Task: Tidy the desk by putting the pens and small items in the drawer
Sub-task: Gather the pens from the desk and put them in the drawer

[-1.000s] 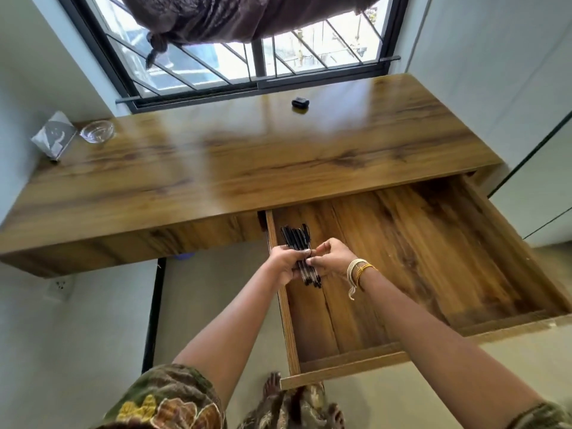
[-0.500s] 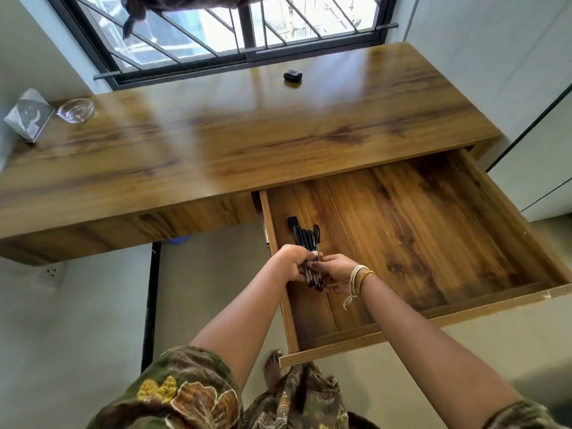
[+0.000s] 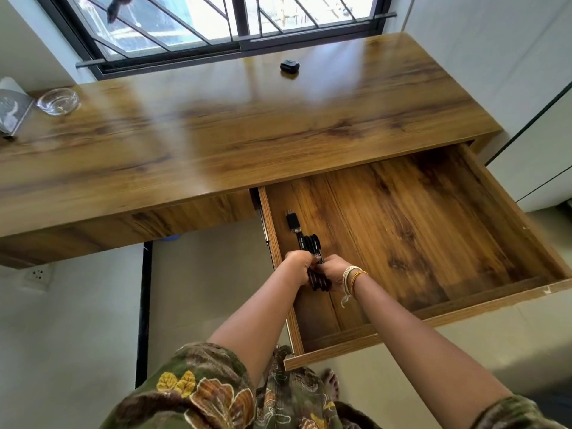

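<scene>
A bunch of black pens [image 3: 309, 246] sits low in the open drawer [image 3: 433, 243], near its left wall, at lower centre of the frame. Your left hand [image 3: 298, 266] and right hand [image 3: 334, 269] are both closed around the bunch. Left on the desk [image 3: 216, 134]: a small black item [image 3: 289, 66] at upper centre, a glass dish [image 3: 58, 101] at upper left.

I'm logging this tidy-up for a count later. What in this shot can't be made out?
- Pens, head view: the left hand and right hand cover their middles, so no exact count.
- Small black item on the desk: too small to identify.
- Grey object beside the glass dish: cut off by the left edge.
</scene>
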Tool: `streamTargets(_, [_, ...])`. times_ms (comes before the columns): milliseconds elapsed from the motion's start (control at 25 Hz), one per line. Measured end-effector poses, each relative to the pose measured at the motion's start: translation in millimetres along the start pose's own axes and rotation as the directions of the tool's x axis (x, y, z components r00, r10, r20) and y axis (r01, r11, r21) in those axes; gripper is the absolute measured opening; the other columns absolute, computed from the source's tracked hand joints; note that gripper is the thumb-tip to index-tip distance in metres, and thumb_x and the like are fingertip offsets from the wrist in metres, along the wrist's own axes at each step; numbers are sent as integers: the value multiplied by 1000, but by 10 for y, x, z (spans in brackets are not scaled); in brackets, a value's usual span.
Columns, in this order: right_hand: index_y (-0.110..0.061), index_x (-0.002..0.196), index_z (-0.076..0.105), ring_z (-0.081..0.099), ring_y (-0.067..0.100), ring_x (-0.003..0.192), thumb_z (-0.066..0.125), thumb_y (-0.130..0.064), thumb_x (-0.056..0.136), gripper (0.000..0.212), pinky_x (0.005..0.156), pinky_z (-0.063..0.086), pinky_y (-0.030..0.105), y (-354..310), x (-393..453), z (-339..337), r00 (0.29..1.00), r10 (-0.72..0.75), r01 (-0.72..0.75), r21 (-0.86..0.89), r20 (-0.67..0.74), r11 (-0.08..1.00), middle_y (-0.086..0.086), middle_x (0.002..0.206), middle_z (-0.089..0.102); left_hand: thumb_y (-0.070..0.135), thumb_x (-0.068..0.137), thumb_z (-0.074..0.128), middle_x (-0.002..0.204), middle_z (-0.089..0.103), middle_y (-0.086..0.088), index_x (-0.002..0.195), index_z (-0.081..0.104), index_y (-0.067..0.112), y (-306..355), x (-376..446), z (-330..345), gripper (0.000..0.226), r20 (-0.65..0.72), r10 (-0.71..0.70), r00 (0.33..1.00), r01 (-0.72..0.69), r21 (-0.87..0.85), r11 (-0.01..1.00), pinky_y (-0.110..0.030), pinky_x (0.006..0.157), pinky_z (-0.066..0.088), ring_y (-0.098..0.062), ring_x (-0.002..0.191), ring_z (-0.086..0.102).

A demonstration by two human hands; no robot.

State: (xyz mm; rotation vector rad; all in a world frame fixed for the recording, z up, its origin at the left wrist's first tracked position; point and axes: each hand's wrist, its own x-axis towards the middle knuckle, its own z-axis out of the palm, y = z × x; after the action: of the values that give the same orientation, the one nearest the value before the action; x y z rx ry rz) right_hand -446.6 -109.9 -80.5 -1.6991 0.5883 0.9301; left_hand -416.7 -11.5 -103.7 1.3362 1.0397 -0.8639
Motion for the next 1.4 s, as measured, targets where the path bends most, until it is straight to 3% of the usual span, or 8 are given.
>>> streamTargets(400, [0,113,55,64,35,97,58,-22,91,31,73,50,37,79,96,56,968,-50,-33,-323,-247,946,19,107,64,13,99,39,134,50,-8,136,42,4,-83,-311,76,38,-115,186,976,-150,268,952,-11,53,41,-11,73,45])
streamTargets(560, [-2,108,61,63,35,99,57,-22,91,26,70,46,33,111,101,43,940,-128,-43,-480,-317,876,19,111,66,10,97,40,109,47,-6,115,50,4,-118,-575,-3,21,220,457,862,-271,961,48,-24,87,40,-21,101,49])
streamTargets(640, [-1,107,61,63,35,99,54,-15,92,21,73,47,34,119,69,19,921,-186,-41,-562,-341,826,19,111,65,16,101,30,139,43,-5,139,36,5,-142,-523,42,40,-149,337,930,-153,676,721,-17,82,48,-19,119,46])
streamTargets(720, [0,107,61,63,36,101,49,-7,92,20,77,49,35,123,31,-9,901,-241,-52,-641,-361,766,19,111,65,27,98,-3,146,41,-3,144,31,8,-134,-605,69,60,-217,48,975,10,259,966,-10,57,48,-14,113,49])
streamTargets(880, [-1,109,61,63,36,103,48,-4,92,22,81,50,36,139,13,-67,892,-273,-64,-698,-360,713,19,113,64,12,99,42,118,42,-6,142,38,7,-250,-419,0,43,24,386,922,-137,954,266,-27,82,47,-21,107,45])
streamTargets(920, [-1,109,61,63,35,102,49,-4,91,21,80,50,35,134,18,-86,893,-278,-59,-702,-355,709,19,113,64,10,97,47,118,42,-6,142,38,5,-219,-396,34,46,28,386,922,-146,949,280,-27,78,47,-21,109,46])
streamTargets(1040, [-2,106,61,64,36,99,53,-5,90,19,78,52,36,41,-3,-97,866,-351,-4,-706,-356,708,19,109,66,8,95,50,135,51,-12,137,43,1,-6,-494,16,44,-240,368,898,-291,303,907,-27,80,50,-23,115,53])
streamTargets(1400, [-7,95,69,65,28,89,57,-20,87,19,70,52,32,-768,76,286,649,-685,317,-700,-332,640,12,95,69,8,93,55,125,58,-12,133,53,8,380,-804,-649,41,-174,931,322,-646,678,350,-29,98,47,-24,116,56])
